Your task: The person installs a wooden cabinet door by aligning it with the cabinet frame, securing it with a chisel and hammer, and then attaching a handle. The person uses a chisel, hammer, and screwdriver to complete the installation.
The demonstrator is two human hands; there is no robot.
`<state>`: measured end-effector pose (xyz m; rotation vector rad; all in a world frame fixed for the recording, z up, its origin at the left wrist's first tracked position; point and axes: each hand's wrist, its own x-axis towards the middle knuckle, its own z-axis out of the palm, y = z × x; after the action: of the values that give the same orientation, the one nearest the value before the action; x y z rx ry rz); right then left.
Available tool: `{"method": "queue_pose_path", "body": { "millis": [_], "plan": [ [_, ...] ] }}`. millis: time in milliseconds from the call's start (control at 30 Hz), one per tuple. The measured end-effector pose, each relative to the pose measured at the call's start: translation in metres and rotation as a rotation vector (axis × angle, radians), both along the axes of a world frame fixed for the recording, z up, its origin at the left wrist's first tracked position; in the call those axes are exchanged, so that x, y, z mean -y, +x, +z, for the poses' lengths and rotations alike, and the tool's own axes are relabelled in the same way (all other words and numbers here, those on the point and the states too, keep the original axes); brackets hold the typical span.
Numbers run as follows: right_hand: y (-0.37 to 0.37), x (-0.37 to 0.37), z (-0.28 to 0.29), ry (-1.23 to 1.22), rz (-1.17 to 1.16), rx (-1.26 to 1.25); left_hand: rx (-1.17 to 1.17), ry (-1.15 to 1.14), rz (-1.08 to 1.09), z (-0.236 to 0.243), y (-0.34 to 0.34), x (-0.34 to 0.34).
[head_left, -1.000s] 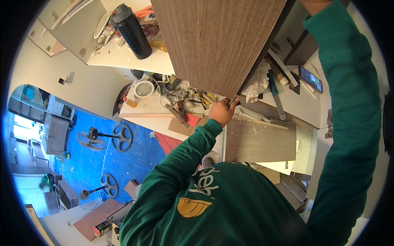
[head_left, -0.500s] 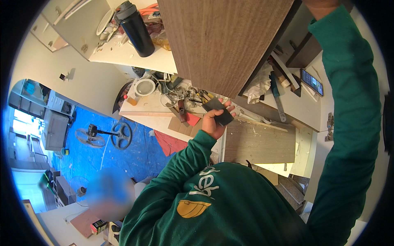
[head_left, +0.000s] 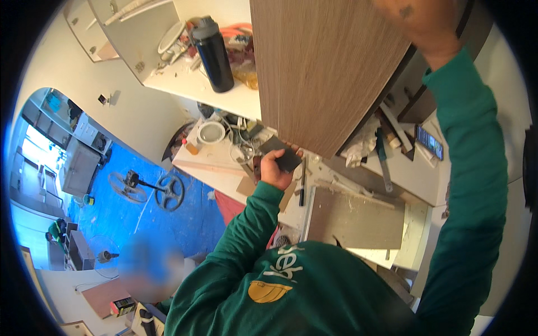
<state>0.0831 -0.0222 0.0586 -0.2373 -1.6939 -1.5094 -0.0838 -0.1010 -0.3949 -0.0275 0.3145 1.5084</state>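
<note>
My left hand [head_left: 274,175] is closed round a dark, flat, rectangular piece [head_left: 290,161], perhaps sandpaper, with the thumb lying across it. It hovers over a cluttered white worktop [head_left: 216,175]. A black pen-like tool [head_left: 302,189] lies just right of that hand. High at the upper right, my right hand [head_left: 428,25] is raised against the brown wood-grain panel [head_left: 330,61]. Its fingers are cut off by the top edge and blurred, so their grip is hidden.
A dark bottle [head_left: 216,59] stands on a white shelf [head_left: 190,83]. On the right ledge lie a phone [head_left: 429,143] and a long-bladed tool [head_left: 384,162]. A wood-grain board [head_left: 356,215] lies near my body. Blue sheeting [head_left: 151,218] covers the floor at left; a blurred person is at lower left.
The view has shifted, so most things sit farther right. My left hand has moved left with the dark piece, baring the pen-like tool. My right hand has come lower along the panel.
</note>
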Motion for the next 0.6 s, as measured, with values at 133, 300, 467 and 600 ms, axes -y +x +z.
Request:
{"method": "queue_pose_path", "body": {
  "millis": [133,300,467,600],
  "plan": [
    [-0.005,0.016,0.000,-0.322,-0.043,-0.004,-0.021,0.002,0.054,-0.009,-0.014,-0.005],
    [-0.011,0.023,0.005,-0.297,0.022,-0.064,-0.073,-0.057,0.126,-0.017,-0.015,-0.010],
    [-0.008,0.023,0.002,-0.330,0.006,-0.083,-0.160,-0.049,0.115,-0.006,-0.013,-0.006],
    [-0.011,0.024,0.002,-0.331,0.017,-0.085,-0.207,-0.020,0.116,-0.005,-0.018,-0.002]
  ]
}}
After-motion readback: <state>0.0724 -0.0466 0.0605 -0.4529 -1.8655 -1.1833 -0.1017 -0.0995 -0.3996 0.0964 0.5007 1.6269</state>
